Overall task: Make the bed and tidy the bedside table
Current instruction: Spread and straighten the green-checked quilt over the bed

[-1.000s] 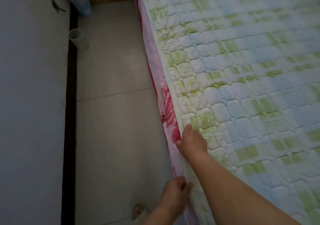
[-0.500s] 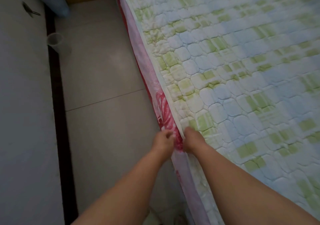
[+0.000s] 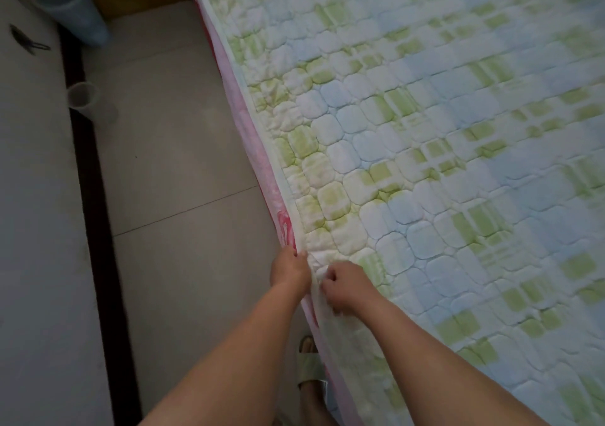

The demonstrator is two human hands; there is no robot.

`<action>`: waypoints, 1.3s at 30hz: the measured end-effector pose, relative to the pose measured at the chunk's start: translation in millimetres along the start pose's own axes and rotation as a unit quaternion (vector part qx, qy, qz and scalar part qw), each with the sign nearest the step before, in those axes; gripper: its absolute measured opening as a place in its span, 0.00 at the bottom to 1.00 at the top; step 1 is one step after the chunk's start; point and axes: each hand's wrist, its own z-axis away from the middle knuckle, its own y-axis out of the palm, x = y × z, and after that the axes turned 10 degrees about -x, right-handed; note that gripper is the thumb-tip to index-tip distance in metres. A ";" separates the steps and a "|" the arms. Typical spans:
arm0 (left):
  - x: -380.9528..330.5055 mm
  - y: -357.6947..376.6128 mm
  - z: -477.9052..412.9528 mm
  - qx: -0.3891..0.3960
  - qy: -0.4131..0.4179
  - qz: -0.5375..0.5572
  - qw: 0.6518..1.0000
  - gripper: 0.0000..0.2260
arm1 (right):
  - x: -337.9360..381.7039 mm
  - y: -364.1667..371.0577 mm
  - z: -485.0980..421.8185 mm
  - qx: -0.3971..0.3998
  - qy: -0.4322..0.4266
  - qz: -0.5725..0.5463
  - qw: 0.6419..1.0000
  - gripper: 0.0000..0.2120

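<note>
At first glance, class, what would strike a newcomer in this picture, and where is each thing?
The green-and-blue quilted pad fills the right side. At its left edge, the left hand and right hand grip its hem, close together. A bluish container and a clear cup stand by the wall, upper left.

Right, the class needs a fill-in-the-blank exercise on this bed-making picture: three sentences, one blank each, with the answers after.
1. The left hand and the right hand grip the ____ of the quilted pad.
2. The quilted pad is checked in pale blue and ____.
3. The small clear cup stands on the ____ beside the wall.

Missing words: edge; green; floor.
</note>
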 end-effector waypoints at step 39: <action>-100.9 -84.1 -172.3 0.003 0.000 0.216 0.976 0.12 | 120.1 3.5 -114.2 -0.067 -0.105 0.049 0.991 0.09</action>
